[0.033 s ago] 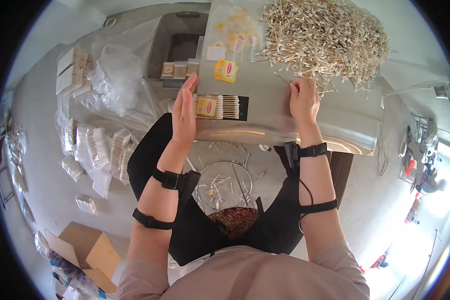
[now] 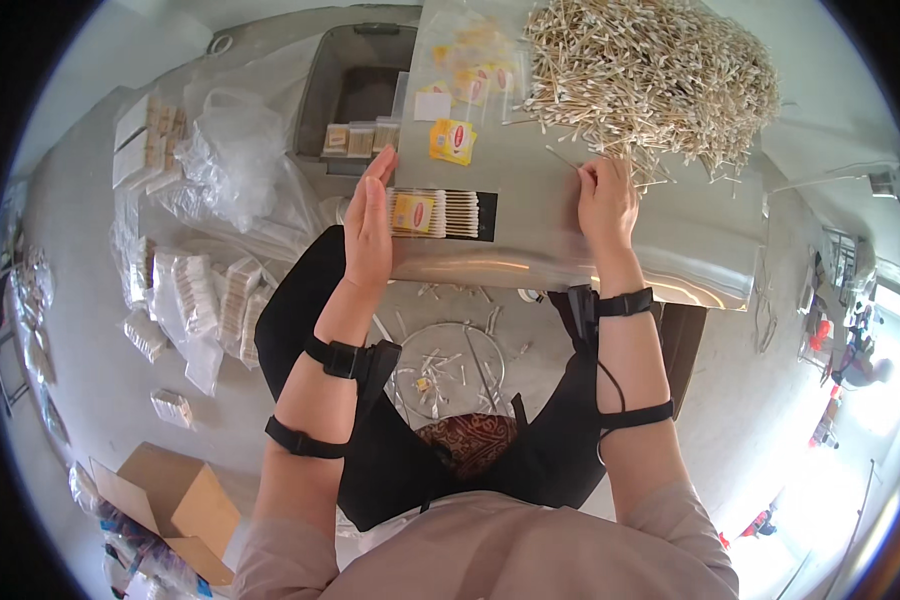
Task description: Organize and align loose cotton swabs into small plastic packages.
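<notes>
My left hand [image 2: 368,230] stands on edge at the left end of a row of cotton swabs [image 2: 460,213], its fingers stretched out and together. The swabs lie side by side on a black strip [image 2: 487,216], and a yellow card [image 2: 412,213] rests on top of them. To the right, my right hand [image 2: 608,200] is closed in a pinch on a single cotton swab [image 2: 562,156], whose tip points up and left. Just beyond that hand rises a large heap of loose cotton swabs [image 2: 655,75]. More yellow cards [image 2: 453,142] lie on the metal table, beyond the row.
A grey bin [image 2: 315,95] with small filled packs stands left of the metal table [image 2: 540,225]. Clear plastic bags [image 2: 225,150] and packed swabs [image 2: 195,295] lie on the floor at left. An open cardboard box [image 2: 185,505] is at lower left. Loose swabs lie within a hoop below.
</notes>
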`<move>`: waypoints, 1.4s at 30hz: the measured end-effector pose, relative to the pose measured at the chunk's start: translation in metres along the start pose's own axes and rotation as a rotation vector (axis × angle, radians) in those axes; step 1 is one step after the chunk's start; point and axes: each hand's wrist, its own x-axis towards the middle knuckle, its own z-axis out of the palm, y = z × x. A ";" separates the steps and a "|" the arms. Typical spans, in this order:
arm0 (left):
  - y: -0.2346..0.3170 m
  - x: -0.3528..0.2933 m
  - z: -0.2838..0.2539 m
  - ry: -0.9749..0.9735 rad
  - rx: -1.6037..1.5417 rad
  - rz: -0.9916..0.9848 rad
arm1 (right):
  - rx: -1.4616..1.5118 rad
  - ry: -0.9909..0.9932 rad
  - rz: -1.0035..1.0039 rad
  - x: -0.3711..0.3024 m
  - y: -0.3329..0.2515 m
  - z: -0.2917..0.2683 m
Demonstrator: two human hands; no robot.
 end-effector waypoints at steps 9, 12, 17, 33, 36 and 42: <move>0.001 0.000 -0.002 0.003 -0.001 0.030 | 0.299 -0.261 -0.211 -0.063 -0.079 -0.017; 0.001 0.001 0.000 0.011 0.018 -0.004 | 0.262 -0.280 -0.292 -0.068 -0.085 -0.014; 0.002 0.001 0.000 -0.004 0.034 0.014 | 0.276 -0.222 -0.285 -0.071 -0.094 -0.010; -0.002 0.003 -0.004 -0.034 -0.053 0.036 | 0.307 -0.203 -0.350 -0.068 -0.113 0.009; -0.002 0.002 -0.004 -0.021 -0.084 0.019 | 0.307 -0.217 -0.368 -0.069 -0.115 0.012; 0.001 0.002 -0.004 -0.009 -0.123 0.009 | 0.542 -0.082 -0.101 -0.066 -0.123 0.011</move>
